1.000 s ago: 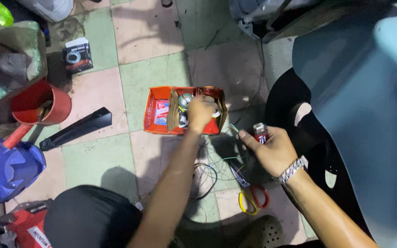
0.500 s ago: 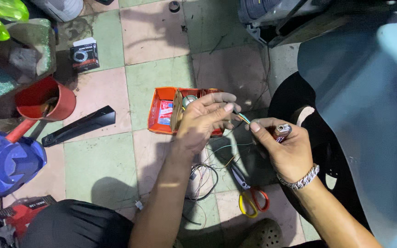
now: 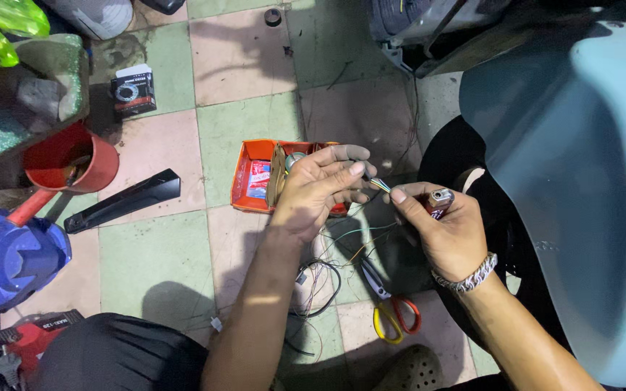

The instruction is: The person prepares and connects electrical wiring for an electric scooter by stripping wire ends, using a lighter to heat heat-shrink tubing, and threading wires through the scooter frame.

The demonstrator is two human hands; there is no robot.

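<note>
Left hand point(image 3: 313, 192) fingers point(image 3: 353, 171) pinched narrow on a thin bundle of coloured wires point(image 3: 380, 185); right hand point(image 3: 447, 232) thumb and forefinger pinch the same bundle from the other side, so the wire ends sit between both hands, above the floor. Right hand's other fingers are curled around one small lighter point(image 3: 440, 200), silver top, red body. One beaded bracelet point(image 3: 465, 275) on the right wrist. More loose wires point(image 3: 320, 279) trail down from the hands and coil on the tiled floor point(image 3: 161, 268). Just beside them, one pair of scissors point(image 3: 393, 308), one yellow handle loop and one red. Directly behind the left hand: one open orange cardboard box point(image 3: 251, 177), rectangular, with a red-and-white printed packet inside; other contents partly hidden by the hand. Further left: one long black plastic panel point(image 3: 121, 203), one red bucket point(image 3: 70, 159), one blue plastic body point(image 3: 5, 261). Upper left, well apart: one small black box point(image 3: 133, 90) with a ring pictured on its top face and a red band. Right side: large pale blue scooter panel point(image 3: 581, 166).
</note>
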